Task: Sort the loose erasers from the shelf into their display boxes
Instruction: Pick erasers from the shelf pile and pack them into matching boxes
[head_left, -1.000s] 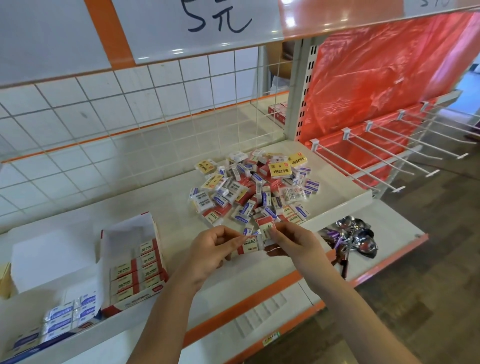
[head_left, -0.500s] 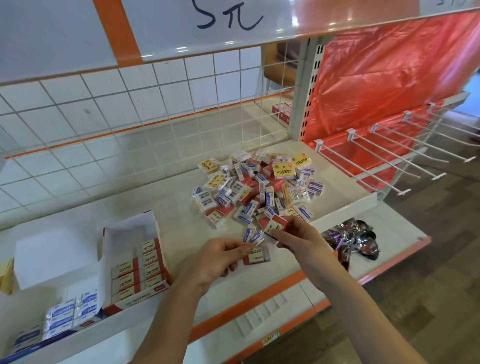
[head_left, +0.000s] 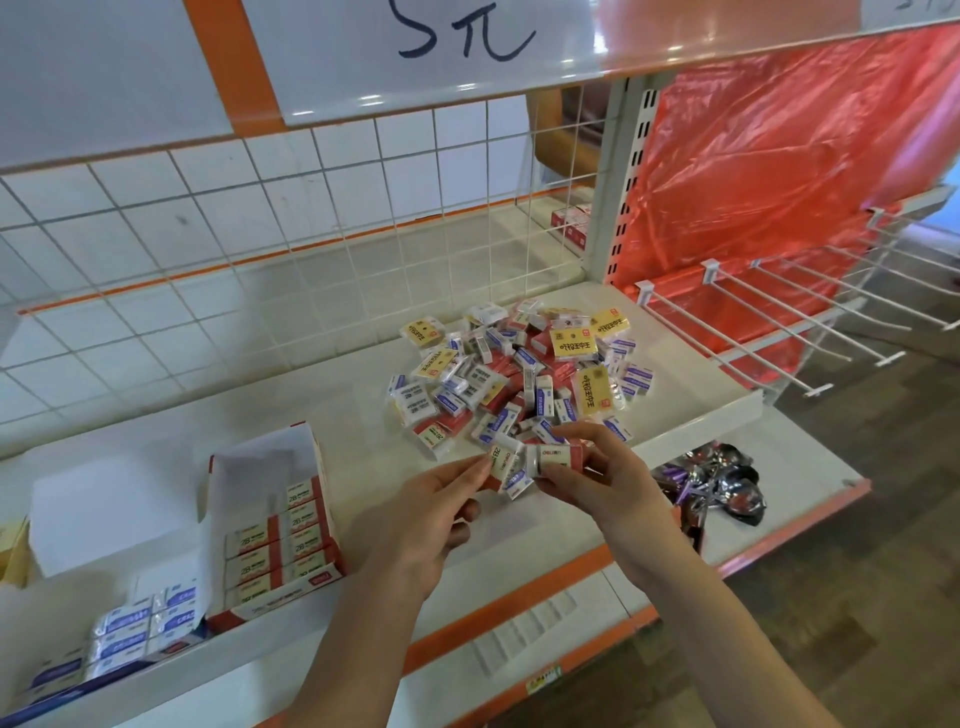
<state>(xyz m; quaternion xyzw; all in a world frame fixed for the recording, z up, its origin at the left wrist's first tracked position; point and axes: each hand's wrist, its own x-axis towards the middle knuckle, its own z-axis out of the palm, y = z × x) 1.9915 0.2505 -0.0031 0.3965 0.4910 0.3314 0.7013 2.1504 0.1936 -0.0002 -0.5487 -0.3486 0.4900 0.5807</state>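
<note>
Both hands pinching erasers at the pile's (head_left: 519, 374) near edge: left hand (head_left: 436, 514) on a 2B eraser (head_left: 501, 460), right hand (head_left: 597, 478) on a red-white eraser (head_left: 556, 458). Box (head_left: 280, 540) sits left, apart.

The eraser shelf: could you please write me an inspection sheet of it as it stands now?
Surface: white shelf with an orange front edge.
Job's things: loose eraser pile at the back right; red box part filled with 2B erasers; blue box left of it.
Clutter: shiny packets on the lower shelf, right.
Hands: left hand pinches a 2B eraser; right hand pinches a red eraser; a blue eraser sits between them.
Cables: nothing seen.
Surroundings: wire grid behind; red plastic sheet and hooks to the right.
</note>
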